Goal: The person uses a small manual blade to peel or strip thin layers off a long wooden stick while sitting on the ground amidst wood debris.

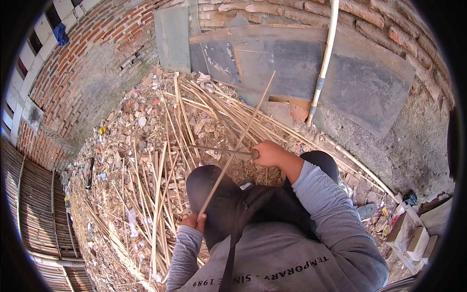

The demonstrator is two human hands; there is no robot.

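Seemingly for steadiness, my left hand has fingers closed on a bamboo strip at seven o'clock; my right hand tightly wraps a knife pointing toward nine.

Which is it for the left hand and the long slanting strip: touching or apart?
Touching: the head view shows the left hand closed on the long slanting strip at its lower end.
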